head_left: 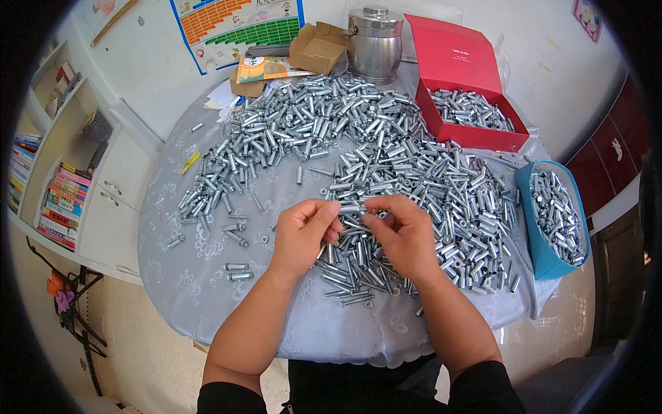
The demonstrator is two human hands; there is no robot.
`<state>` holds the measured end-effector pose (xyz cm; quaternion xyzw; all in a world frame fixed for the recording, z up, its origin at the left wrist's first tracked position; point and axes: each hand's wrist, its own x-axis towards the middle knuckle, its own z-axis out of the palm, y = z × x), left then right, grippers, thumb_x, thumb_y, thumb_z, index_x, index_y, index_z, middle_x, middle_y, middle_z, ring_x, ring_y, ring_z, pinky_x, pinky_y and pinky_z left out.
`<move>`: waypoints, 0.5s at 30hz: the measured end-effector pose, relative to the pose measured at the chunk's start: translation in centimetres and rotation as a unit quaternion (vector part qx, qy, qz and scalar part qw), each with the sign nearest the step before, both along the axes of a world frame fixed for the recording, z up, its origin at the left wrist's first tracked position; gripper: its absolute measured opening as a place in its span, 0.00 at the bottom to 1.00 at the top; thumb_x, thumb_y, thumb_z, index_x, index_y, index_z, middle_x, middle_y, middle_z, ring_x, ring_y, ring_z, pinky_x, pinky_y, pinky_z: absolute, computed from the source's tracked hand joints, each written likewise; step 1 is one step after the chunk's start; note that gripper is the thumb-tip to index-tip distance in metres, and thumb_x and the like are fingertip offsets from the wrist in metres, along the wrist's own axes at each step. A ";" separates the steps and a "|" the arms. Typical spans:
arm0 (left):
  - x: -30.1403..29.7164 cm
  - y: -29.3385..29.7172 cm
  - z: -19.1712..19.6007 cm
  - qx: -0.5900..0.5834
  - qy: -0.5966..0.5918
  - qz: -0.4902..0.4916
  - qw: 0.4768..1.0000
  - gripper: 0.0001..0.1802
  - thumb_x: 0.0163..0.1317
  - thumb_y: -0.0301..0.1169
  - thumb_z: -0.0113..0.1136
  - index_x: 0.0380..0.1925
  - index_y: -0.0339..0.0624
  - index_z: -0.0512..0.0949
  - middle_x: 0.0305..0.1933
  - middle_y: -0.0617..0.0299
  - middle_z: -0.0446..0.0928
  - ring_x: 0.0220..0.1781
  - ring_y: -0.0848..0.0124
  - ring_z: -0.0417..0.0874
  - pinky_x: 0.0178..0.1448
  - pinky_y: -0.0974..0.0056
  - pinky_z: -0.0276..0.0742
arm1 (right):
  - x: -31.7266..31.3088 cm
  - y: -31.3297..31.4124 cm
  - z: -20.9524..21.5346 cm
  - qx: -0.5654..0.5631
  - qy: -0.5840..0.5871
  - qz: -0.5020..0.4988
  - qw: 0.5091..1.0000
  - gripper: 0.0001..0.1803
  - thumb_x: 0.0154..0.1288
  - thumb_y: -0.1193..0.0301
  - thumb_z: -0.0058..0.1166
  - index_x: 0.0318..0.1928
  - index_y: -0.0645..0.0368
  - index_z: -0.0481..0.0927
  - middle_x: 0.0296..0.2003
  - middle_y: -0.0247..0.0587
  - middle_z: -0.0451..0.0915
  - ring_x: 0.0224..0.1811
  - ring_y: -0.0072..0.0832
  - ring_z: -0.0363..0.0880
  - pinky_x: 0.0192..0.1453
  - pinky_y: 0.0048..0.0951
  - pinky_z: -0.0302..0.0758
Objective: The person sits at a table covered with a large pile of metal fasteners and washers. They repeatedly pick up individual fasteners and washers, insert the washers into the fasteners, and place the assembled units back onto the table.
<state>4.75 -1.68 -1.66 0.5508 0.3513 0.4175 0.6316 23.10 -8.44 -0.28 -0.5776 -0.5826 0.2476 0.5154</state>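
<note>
bolt (352, 208) seemingly between left hand (302, 233), right hand (407, 233) fingertips

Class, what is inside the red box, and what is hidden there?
Inside the red box lies a heap of silvery metal pieces, its top layer showing. They cover the bottom, so anything deeper cannot be seen.

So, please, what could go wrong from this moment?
The small metal part is pinched between the left hand and right hand; it might slip and be hard to find again in the similar-looking pile of metal pieces beneath.
The filled blue container stands by the right edge of the table, so a knock could spill it.
</note>
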 end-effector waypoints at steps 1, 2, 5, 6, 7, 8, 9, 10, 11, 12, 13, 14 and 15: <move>0.0 0.1 -0.1 -0.003 -0.006 0.008 1.000 0.13 0.71 0.36 0.59 0.35 0.35 0.81 0.28 0.61 0.81 0.25 0.77 0.79 0.31 0.72 0.76 | 0.1 0.1 0.0 0.016 -0.002 -0.022 1.000 0.17 0.60 0.80 0.63 0.51 0.59 0.82 0.41 0.41 0.81 0.24 0.20 0.76 0.29 0.22 0.73; 0.0 0.2 -0.1 -0.007 -0.013 0.017 1.000 0.13 0.70 0.35 0.60 0.36 0.34 0.81 0.29 0.61 0.81 0.25 0.77 0.79 0.32 0.72 0.76 | 0.1 0.2 0.1 0.032 -0.003 -0.044 0.998 0.17 0.60 0.79 0.64 0.51 0.60 0.82 0.39 0.41 0.81 0.24 0.20 0.75 0.29 0.22 0.73; 0.2 -0.1 0.1 0.013 0.003 0.017 1.000 0.12 0.70 0.33 0.60 0.41 0.34 0.83 0.31 0.62 0.82 0.26 0.78 0.78 0.33 0.73 0.76 | -0.3 -0.1 0.7 0.037 0.035 -0.021 0.998 0.15 0.60 0.79 0.64 0.49 0.60 0.83 0.37 0.40 0.81 0.24 0.20 0.75 0.29 0.21 0.73; 0.3 -0.2 0.1 0.021 -0.001 0.007 1.000 0.12 0.70 0.33 0.60 0.43 0.33 0.83 0.31 0.62 0.82 0.26 0.79 0.78 0.33 0.73 0.76 | -0.4 -0.2 0.9 0.035 0.033 -0.005 0.999 0.14 0.60 0.79 0.63 0.48 0.60 0.83 0.37 0.39 0.81 0.25 0.20 0.76 0.29 0.21 0.73; 0.3 -0.2 0.1 0.029 -0.005 -0.004 1.000 0.12 0.70 0.32 0.60 0.44 0.33 0.83 0.31 0.62 0.82 0.27 0.79 0.78 0.33 0.74 0.75 | -0.5 -0.2 1.0 0.033 0.032 0.011 0.999 0.14 0.60 0.79 0.63 0.48 0.60 0.84 0.37 0.39 0.81 0.25 0.20 0.76 0.29 0.21 0.73; 0.3 -0.3 0.1 0.036 -0.008 -0.015 0.999 0.13 0.70 0.32 0.59 0.46 0.33 0.83 0.32 0.62 0.82 0.27 0.79 0.78 0.34 0.74 0.75 | -0.6 -0.3 1.0 0.031 0.030 0.028 0.999 0.13 0.61 0.80 0.63 0.47 0.61 0.84 0.38 0.39 0.82 0.26 0.20 0.76 0.29 0.21 0.73; 0.2 -0.3 0.0 0.035 -0.002 -0.020 0.999 0.13 0.70 0.32 0.59 0.47 0.34 0.83 0.32 0.62 0.83 0.28 0.80 0.78 0.34 0.74 0.75 | -0.5 -0.2 0.8 0.032 0.023 0.027 0.999 0.12 0.61 0.80 0.62 0.46 0.61 0.84 0.37 0.39 0.81 0.26 0.20 0.76 0.30 0.21 0.73; 0.1 -0.2 0.1 0.033 0.004 -0.026 0.999 0.14 0.70 0.32 0.59 0.48 0.34 0.83 0.33 0.63 0.83 0.28 0.80 0.78 0.34 0.75 0.74 | -0.4 -0.1 0.6 0.033 0.015 0.027 0.999 0.12 0.61 0.80 0.62 0.46 0.61 0.84 0.37 0.39 0.81 0.26 0.20 0.76 0.30 0.22 0.73; 0.1 -0.2 0.2 0.032 0.010 -0.031 0.999 0.14 0.70 0.33 0.59 0.49 0.35 0.83 0.33 0.63 0.83 0.28 0.81 0.77 0.34 0.75 0.74 | -0.3 -0.1 0.5 0.034 0.007 0.027 0.999 0.11 0.61 0.80 0.62 0.45 0.61 0.84 0.37 0.39 0.81 0.26 0.20 0.76 0.30 0.22 0.73; 0.1 -0.2 0.2 0.031 0.007 -0.031 0.999 0.14 0.70 0.32 0.59 0.49 0.35 0.83 0.34 0.63 0.83 0.29 0.81 0.77 0.34 0.75 0.74 | -0.3 -0.1 0.6 0.024 0.010 0.022 0.999 0.11 0.61 0.81 0.61 0.45 0.61 0.84 0.36 0.39 0.81 0.26 0.21 0.76 0.31 0.22 0.72; 0.1 -0.2 0.3 0.030 0.004 -0.031 0.999 0.14 0.71 0.32 0.59 0.49 0.35 0.83 0.34 0.63 0.83 0.29 0.81 0.77 0.34 0.75 0.74 | -0.3 -0.1 0.6 0.014 0.014 0.018 1.000 0.10 0.61 0.81 0.61 0.44 0.60 0.84 0.36 0.39 0.81 0.26 0.21 0.75 0.31 0.23 0.72; 0.1 -0.2 0.3 0.029 0.001 -0.031 0.999 0.13 0.71 0.32 0.58 0.48 0.35 0.83 0.35 0.62 0.84 0.29 0.81 0.77 0.34 0.75 0.74 | -0.3 -0.1 0.6 0.004 0.018 0.014 1.000 0.10 0.62 0.81 0.61 0.44 0.60 0.84 0.36 0.39 0.81 0.26 0.22 0.75 0.31 0.23 0.72; 0.2 -0.2 0.2 0.029 0.000 -0.026 0.999 0.13 0.71 0.31 0.58 0.48 0.34 0.82 0.35 0.61 0.84 0.29 0.80 0.78 0.35 0.74 0.75 | -0.3 -0.1 0.7 0.013 0.010 0.011 1.000 0.10 0.62 0.81 0.60 0.44 0.60 0.84 0.35 0.39 0.80 0.26 0.22 0.75 0.31 0.23 0.72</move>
